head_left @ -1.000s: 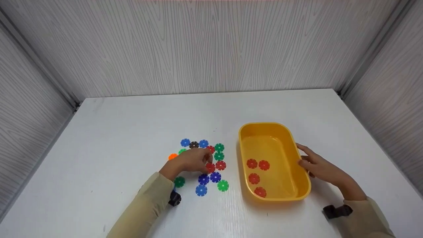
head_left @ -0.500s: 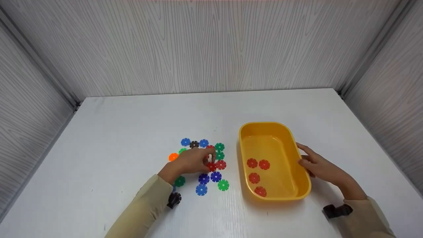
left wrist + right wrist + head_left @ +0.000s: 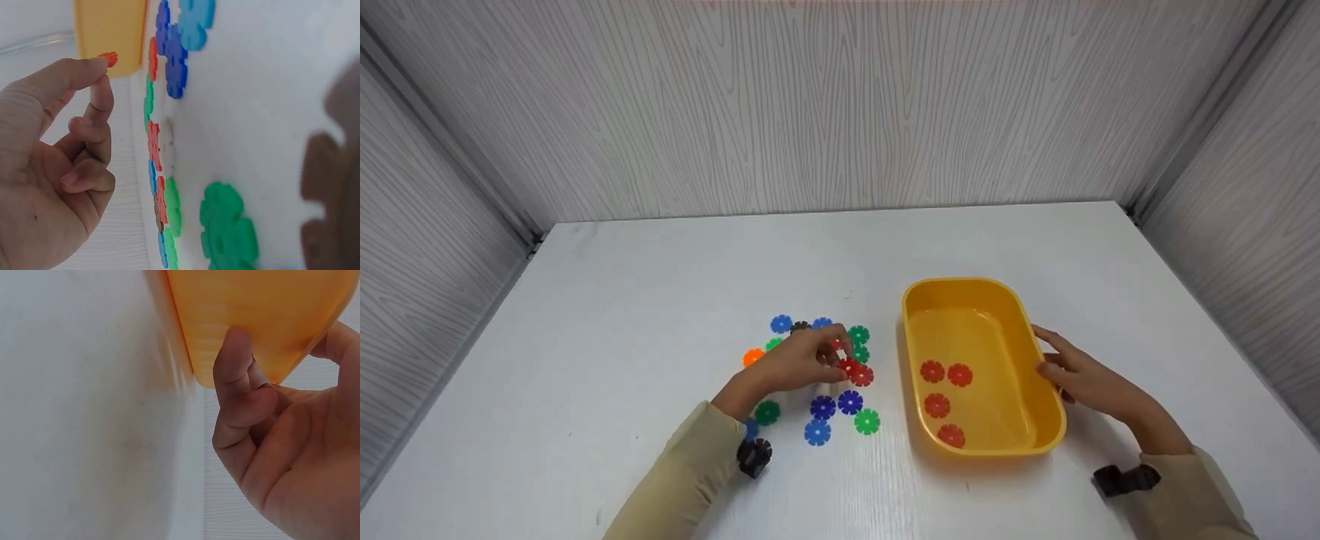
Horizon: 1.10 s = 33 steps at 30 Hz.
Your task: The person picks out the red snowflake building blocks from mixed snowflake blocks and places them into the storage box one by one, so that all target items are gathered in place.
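Note:
My left hand (image 3: 795,365) pinches a red snowflake disc (image 3: 848,366) between thumb and forefinger. In the left wrist view the disc (image 3: 111,58) is raised off the white table, its other fingers curled below. Just right of it, another red disc (image 3: 863,376) overlaps it in the head view. My right hand (image 3: 1099,384) grips the right side of a yellow tub (image 3: 971,337), thumb over the rim. Fingers rest against the tub's outer wall (image 3: 292,309) in the right wrist view. Inside the tub lie several red discs (image 3: 937,405), near its left side.
Around the left hand lie loose discs: dark blue (image 3: 823,407), light green (image 3: 867,421), blue (image 3: 817,432), orange (image 3: 753,357) and dark green (image 3: 767,412). Some are partly hidden by the hand. A wood-grain panel (image 3: 825,112) stands behind the table, with side panels left and right.
My left hand has lifted the red disc from its place above the dark blue discs and moved it slightly up and right. The right hand and tub have stayed put.

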Available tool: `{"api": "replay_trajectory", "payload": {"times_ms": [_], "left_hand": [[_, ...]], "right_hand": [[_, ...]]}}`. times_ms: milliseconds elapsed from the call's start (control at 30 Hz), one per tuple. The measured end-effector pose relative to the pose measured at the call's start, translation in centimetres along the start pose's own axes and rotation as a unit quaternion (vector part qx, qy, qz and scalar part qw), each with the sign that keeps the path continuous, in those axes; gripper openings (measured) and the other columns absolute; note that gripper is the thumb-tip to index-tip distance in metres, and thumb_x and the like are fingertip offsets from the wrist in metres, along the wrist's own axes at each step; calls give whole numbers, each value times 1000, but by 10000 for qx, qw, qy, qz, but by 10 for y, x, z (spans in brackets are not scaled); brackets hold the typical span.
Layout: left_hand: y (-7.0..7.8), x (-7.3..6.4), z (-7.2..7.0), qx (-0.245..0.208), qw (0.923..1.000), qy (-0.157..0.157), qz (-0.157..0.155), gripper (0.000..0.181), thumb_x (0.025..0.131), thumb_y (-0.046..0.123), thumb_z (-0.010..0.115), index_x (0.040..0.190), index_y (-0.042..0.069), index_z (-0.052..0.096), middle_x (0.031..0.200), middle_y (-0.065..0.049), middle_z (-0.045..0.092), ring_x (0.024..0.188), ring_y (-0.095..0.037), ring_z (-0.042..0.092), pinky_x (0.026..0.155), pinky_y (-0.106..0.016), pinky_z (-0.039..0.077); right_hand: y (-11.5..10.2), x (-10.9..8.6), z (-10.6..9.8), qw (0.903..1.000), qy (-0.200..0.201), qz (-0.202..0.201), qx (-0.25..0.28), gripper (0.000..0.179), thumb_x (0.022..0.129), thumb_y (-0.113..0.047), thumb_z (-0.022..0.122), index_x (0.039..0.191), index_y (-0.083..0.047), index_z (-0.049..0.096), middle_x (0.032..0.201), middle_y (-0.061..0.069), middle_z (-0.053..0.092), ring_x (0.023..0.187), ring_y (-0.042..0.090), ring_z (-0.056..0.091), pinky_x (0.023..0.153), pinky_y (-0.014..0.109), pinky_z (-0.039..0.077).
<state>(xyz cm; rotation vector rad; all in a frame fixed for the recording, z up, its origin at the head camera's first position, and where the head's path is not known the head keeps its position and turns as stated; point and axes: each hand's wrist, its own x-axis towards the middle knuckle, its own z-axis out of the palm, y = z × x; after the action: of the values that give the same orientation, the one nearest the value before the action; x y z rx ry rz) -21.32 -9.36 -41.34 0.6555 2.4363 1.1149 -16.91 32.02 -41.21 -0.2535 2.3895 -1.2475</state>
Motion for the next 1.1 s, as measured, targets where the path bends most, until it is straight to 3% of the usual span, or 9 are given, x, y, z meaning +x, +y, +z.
{"api": "replay_trajectory", "payload": {"times_ms": [200, 367, 500, 633, 733, 900, 967, 1100], "left_hand": [[3, 1, 0, -1024, 9943, 261, 112, 27, 84, 17, 72, 107, 16, 59, 97, -6, 67, 81, -17, 60, 76, -27, 55], [9, 1, 2, -1696, 9849, 272, 207, 31, 85, 19, 73, 110, 12, 57, 97, -6, 68, 83, -18, 64, 80, -31, 56], [14, 4, 6, -2100, 9772, 124, 304, 29, 85, 19, 73, 109, 14, 57, 93, -4, 70, 90, -32, 66, 84, -37, 56], [26, 9, 14, -2275, 9732, -5, 323, 29, 85, 20, 73, 109, 16, 56, 98, -5, 71, 100, -40, 65, 90, -43, 55], [39, 14, 20, -2392, 9700, -122, 428, 29, 85, 19, 72, 109, 15, 56, 103, -7, 70, 99, -32, 67, 89, -44, 55], [59, 25, 32, -2594, 9639, -270, 543, 28, 85, 14, 73, 108, 14, 57, 103, -8, 70, 94, -20, 68, 87, -33, 56], [66, 29, 37, -2629, 9627, -314, 560, 28, 85, 13, 73, 108, 14, 57, 100, -7, 70, 95, -23, 69, 87, -31, 56], [79, 38, 47, -2689, 9601, -415, 645, 28, 85, 10, 72, 108, 14, 58, 94, -4, 70, 95, -32, 68, 88, -36, 56]], "right_hand": [[0, 0, 0, 10000, -8, -58, -35, 65, 102, -25, 42, 155, -11, 6, 127, 26, 47, 71, 14, 47, 61, 22, 39], [2, 1, 1, 10000, 13, 4, -10, 64, 102, -25, 41, 155, -12, 7, 127, 25, 48, 70, 14, 47, 61, 22, 39], [0, -1, 0, 9999, 2, -95, 71, 64, 102, -22, 41, 155, -11, 6, 125, 26, 49, 67, 14, 45, 59, 22, 38], [-1, -2, 0, 9997, -10, -201, 98, 63, 102, -19, 40, 155, -10, 7, 122, 26, 51, 65, 14, 43, 58, 22, 38], [0, -2, 0, 9997, -22, -216, 103, 63, 102, -19, 40, 155, -10, 7, 119, 24, 52, 65, 15, 44, 57, 22, 37], [0, -1, 0, 9997, -19, -211, 104, 63, 102, -19, 40, 155, -11, 6, 122, 26, 51, 66, 17, 45, 58, 23, 38], [0, -1, 0, 9998, -19, -204, 88, 63, 102, -18, 40, 155, -11, 7, 123, 26, 51, 66, 17, 45, 58, 23, 38], [-1, -2, -1, 9999, -8, -151, 20, 63, 102, -18, 39, 155, -11, 7, 123, 25, 51, 67, 17, 45, 58, 23, 39]]}}
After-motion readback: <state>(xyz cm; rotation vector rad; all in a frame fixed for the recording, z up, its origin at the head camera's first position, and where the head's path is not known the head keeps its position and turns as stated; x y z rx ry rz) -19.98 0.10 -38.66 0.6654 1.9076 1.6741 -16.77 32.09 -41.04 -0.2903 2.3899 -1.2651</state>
